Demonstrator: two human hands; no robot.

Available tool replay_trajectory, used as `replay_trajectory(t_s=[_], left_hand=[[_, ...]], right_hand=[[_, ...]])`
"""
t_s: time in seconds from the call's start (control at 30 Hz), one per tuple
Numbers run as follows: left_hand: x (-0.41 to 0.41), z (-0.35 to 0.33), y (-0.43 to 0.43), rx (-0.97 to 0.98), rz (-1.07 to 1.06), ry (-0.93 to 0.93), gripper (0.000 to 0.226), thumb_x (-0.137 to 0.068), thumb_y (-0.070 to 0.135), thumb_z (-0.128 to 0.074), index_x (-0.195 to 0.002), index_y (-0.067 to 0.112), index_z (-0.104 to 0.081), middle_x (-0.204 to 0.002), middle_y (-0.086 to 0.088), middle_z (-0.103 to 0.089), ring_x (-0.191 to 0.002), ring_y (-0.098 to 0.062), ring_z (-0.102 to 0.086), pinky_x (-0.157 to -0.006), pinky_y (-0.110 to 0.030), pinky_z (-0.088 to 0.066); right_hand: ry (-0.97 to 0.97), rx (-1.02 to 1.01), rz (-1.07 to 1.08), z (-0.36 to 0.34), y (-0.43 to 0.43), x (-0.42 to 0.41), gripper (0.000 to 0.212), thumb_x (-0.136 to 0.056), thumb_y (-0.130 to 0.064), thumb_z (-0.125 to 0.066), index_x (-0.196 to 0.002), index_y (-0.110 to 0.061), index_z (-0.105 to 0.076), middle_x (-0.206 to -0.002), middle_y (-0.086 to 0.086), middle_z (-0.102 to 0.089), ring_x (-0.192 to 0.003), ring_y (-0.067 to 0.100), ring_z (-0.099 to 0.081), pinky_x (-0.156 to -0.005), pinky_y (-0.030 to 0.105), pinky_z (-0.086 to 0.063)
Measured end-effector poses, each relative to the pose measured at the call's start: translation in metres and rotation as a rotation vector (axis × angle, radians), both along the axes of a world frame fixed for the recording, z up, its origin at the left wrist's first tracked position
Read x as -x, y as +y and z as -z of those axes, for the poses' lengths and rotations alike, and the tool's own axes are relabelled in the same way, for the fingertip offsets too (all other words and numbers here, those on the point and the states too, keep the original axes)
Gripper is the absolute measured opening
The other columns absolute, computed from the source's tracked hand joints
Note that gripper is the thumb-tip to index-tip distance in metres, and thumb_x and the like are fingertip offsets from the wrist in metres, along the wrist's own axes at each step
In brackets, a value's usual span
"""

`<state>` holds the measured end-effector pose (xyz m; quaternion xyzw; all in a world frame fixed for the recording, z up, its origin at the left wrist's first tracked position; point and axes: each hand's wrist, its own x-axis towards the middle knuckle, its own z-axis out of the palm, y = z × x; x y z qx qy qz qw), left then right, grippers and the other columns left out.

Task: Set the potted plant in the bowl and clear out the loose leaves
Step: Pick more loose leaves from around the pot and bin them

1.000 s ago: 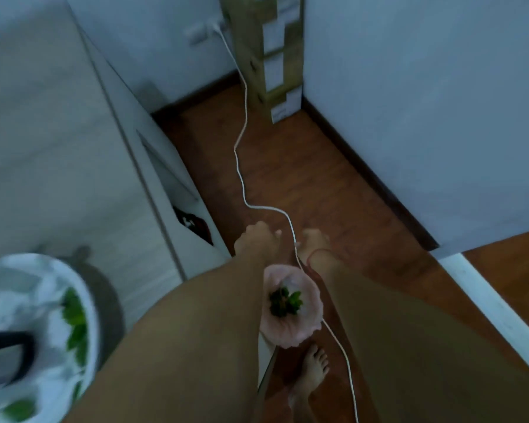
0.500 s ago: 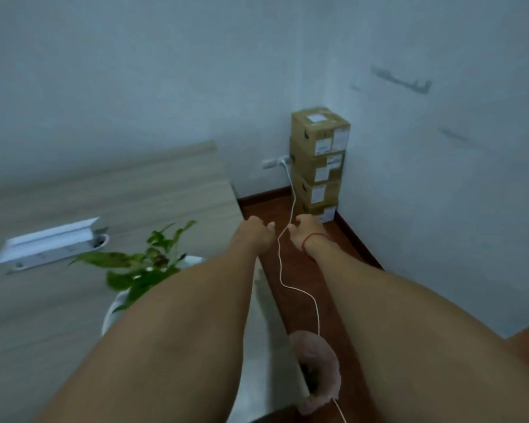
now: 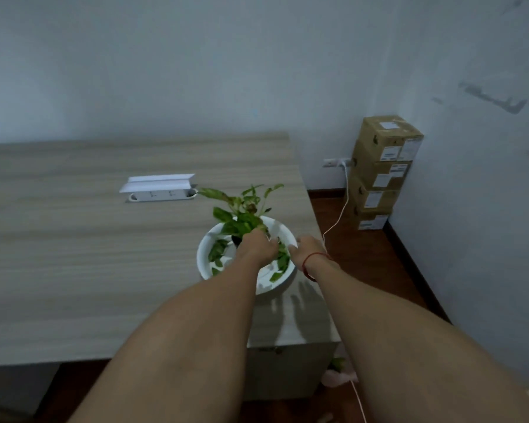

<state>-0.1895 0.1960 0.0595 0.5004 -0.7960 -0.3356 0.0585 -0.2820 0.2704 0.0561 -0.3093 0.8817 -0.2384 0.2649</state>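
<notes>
A white bowl (image 3: 202, 257) stands near the right end of the wooden desk (image 3: 74, 254). The potted plant (image 3: 244, 209) sits in it, its green leaves rising over the far rim. Loose leaves (image 3: 217, 252) lie on the bowl's floor. My left hand (image 3: 257, 246) reaches into the middle of the bowl with its fingers curled down by the plant's base; what they hold is hidden. My right hand (image 3: 308, 249), a red string on its wrist, hovers at the bowl's right rim with its fingers stretched toward the leaves.
A white socket box (image 3: 159, 193) with a raised lid is set into the desk behind the bowl. Stacked cardboard boxes (image 3: 382, 172) stand in the corner. A white cable (image 3: 336, 221) runs down to the floor, where a pink bag (image 3: 336, 378) holding leaves lies by the desk.
The view has swung up from the floor and the pink bag to the desk. Both hands have moved left from over the floor into the bowl.
</notes>
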Motion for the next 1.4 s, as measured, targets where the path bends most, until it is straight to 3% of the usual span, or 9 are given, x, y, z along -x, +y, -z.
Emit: replay_trajectory(t_s=[0.27,0.4,0.53,0.73,0.9,1.07,1.17,1.27,1.4], left_hand=[[-0.042,0.047,-0.022,-0.144,-0.068,-0.076,0.044,-0.093,0.027,-0.052,-0.106,-0.013,-0.062,-0.11,-0.028,-0.067,-0.101,-0.038,-0.064,-0.079,-0.039,-0.052],[-0.05,0.069,-0.04,-0.131,-0.097,-0.167,0.043,-0.096,0.032,-0.048,-0.127,0.003,-0.055,-0.132,-0.014,-0.058,-0.122,-0.03,-0.055,-0.102,-0.038,-0.045],[-0.044,0.089,-0.063,-0.039,-0.05,-0.326,0.043,-0.099,0.033,-0.036,-0.137,0.016,-0.047,-0.143,-0.006,-0.05,-0.134,-0.025,-0.044,-0.118,-0.046,-0.02],[-0.038,0.134,-0.092,0.048,0.116,-0.507,0.054,-0.097,0.032,-0.036,-0.148,0.018,-0.028,-0.157,-0.008,-0.026,-0.147,-0.019,-0.02,-0.12,-0.053,0.003],[-0.046,0.147,-0.095,-0.003,0.138,-0.61,0.046,-0.096,0.036,-0.034,-0.138,0.019,-0.042,-0.141,-0.006,-0.047,-0.142,-0.019,-0.032,-0.116,-0.057,0.015],[-0.042,0.131,-0.088,-0.049,0.142,-0.531,0.036,-0.097,0.03,-0.037,-0.125,0.017,-0.054,-0.129,-0.002,-0.059,-0.127,-0.019,-0.049,-0.122,-0.048,-0.003],[-0.04,0.122,-0.085,-0.024,0.135,-0.453,0.034,-0.097,0.021,-0.042,-0.13,0.016,-0.05,-0.132,-0.006,-0.057,-0.126,-0.022,-0.051,-0.115,-0.038,-0.027],[-0.036,0.124,-0.086,0.048,0.209,-0.422,0.04,-0.096,0.017,-0.045,-0.135,0.02,-0.048,-0.132,-0.006,-0.058,-0.121,-0.025,-0.055,-0.104,-0.037,-0.039],[-0.032,0.137,-0.081,0.122,0.374,-0.413,0.052,-0.092,0.014,-0.051,-0.142,0.025,-0.04,-0.139,-0.004,-0.052,-0.133,-0.024,-0.044,-0.114,-0.043,-0.029]], right_hand=[[-0.024,-0.095,-0.075,0.035,-0.03,-0.027,0.033,-0.094,-0.026,-0.048,-0.12,-0.009,-0.06,-0.129,0.018,-0.059,-0.119,0.036,-0.056,-0.099,0.041,-0.046],[-0.025,-0.145,-0.144,0.057,-0.054,-0.029,0.037,-0.097,-0.03,-0.047,-0.126,-0.009,-0.055,-0.135,0.015,-0.055,-0.125,0.034,-0.051,-0.104,0.041,-0.042],[0.08,-0.253,-0.208,0.086,-0.074,-0.022,0.04,-0.095,-0.03,-0.049,-0.131,-0.015,-0.051,-0.141,0.009,-0.05,-0.135,0.028,-0.043,-0.118,0.044,-0.02],[0.295,-0.498,-0.36,0.122,-0.098,-0.003,0.056,-0.094,-0.039,-0.045,-0.143,-0.015,-0.035,-0.156,0.01,-0.025,-0.146,0.024,-0.02,-0.12,0.052,0.006],[0.288,-0.64,-0.417,0.132,-0.097,-0.011,0.07,-0.093,-0.039,-0.045,-0.151,-0.01,-0.021,-0.161,0.009,-0.016,-0.151,0.023,-0.01,-0.12,0.053,0.01],[0.239,-0.522,-0.363,0.113,-0.098,-0.029,0.043,-0.091,-0.026,-0.054,-0.132,-0.014,-0.051,-0.141,0.008,-0.051,-0.135,0.024,-0.044,-0.121,0.043,-0.017],[0.223,-0.391,-0.259,0.107,-0.096,-0.032,0.038,-0.089,-0.013,-0.057,-0.126,-0.011,-0.053,-0.131,0.011,-0.058,-0.122,0.028,-0.056,-0.104,0.036,-0.04],[0.246,-0.35,-0.22,0.111,-0.093,-0.026,0.034,-0.091,-0.013,-0.052,-0.125,-0.01,-0.054,-0.131,0.013,-0.055,-0.122,0.03,-0.055,-0.101,0.037,-0.043],[0.231,-0.399,-0.281,0.121,-0.091,-0.019,0.033,-0.089,-0.014,-0.051,-0.122,-0.015,-0.056,-0.128,0.008,-0.059,-0.123,0.025,-0.054,-0.113,0.038,-0.031]])
